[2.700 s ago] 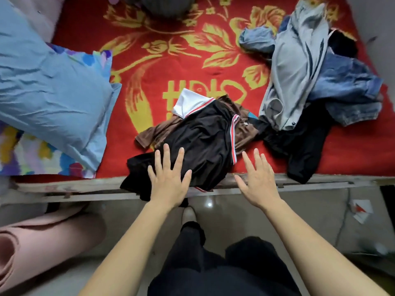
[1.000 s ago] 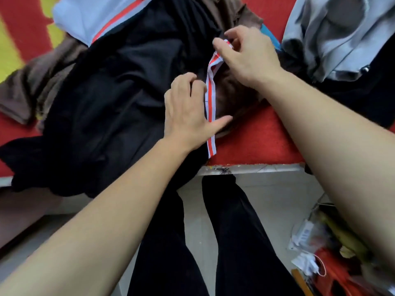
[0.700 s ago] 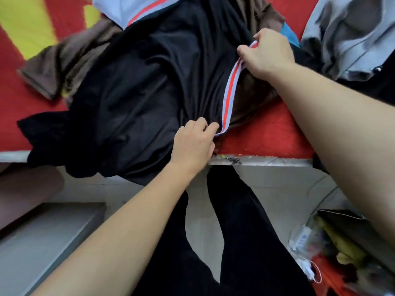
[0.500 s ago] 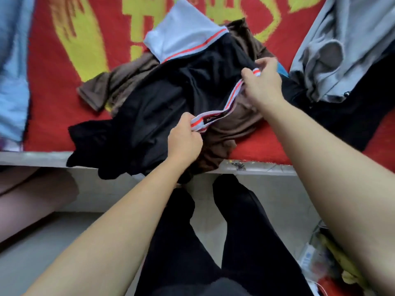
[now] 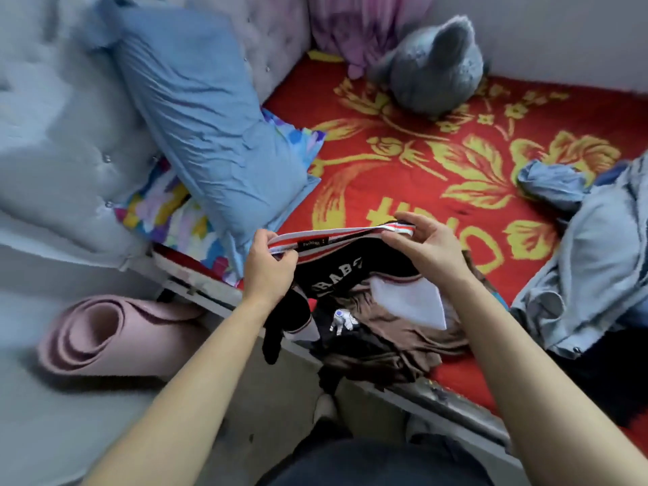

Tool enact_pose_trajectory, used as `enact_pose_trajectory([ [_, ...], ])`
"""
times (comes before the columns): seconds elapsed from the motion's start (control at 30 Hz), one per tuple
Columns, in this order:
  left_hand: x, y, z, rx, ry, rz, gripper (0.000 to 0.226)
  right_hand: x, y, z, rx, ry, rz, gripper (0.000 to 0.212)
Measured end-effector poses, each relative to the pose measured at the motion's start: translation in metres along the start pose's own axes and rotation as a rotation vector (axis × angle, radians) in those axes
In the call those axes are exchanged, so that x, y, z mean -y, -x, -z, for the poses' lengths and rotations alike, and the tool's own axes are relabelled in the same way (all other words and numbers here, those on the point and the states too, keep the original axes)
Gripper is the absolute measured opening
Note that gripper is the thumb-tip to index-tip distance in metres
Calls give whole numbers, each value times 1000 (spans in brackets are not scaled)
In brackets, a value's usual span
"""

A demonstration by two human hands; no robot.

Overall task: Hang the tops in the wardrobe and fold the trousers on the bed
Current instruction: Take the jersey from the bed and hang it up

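Left hand [image 5: 270, 268], right hand [image 5: 427, 247] pinch black garment [image 5: 336, 275].

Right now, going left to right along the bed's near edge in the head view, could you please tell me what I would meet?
Rolled pink mat → left hand → red-and-white striped band → right hand → pale grey garment.

Tufted grey headboard [image 5: 52, 110], blue pillow [image 5: 210, 110], red floral blanket [image 5: 403, 170], rolled pink mat [image 5: 105, 340] on floor [image 5: 52, 433]
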State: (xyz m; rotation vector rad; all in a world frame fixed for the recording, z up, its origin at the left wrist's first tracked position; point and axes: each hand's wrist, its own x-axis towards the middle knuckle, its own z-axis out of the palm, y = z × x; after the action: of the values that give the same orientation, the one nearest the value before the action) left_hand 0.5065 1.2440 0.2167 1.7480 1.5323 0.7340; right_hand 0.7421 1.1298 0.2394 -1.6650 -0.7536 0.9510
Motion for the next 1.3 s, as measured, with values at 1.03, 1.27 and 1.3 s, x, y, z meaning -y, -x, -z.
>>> enact_pose_trajectory([
  [1.03,38,425,222,-701,-656,375,40,38,272,-134,241,633,656,33],
  [1.27,115,544,315,-715,-198,654,40,26,391,-195,462,108,260,27],
  [1.3,123,556,324,-711,-23,668,40,28,410,-207,544,3,132,23],
])
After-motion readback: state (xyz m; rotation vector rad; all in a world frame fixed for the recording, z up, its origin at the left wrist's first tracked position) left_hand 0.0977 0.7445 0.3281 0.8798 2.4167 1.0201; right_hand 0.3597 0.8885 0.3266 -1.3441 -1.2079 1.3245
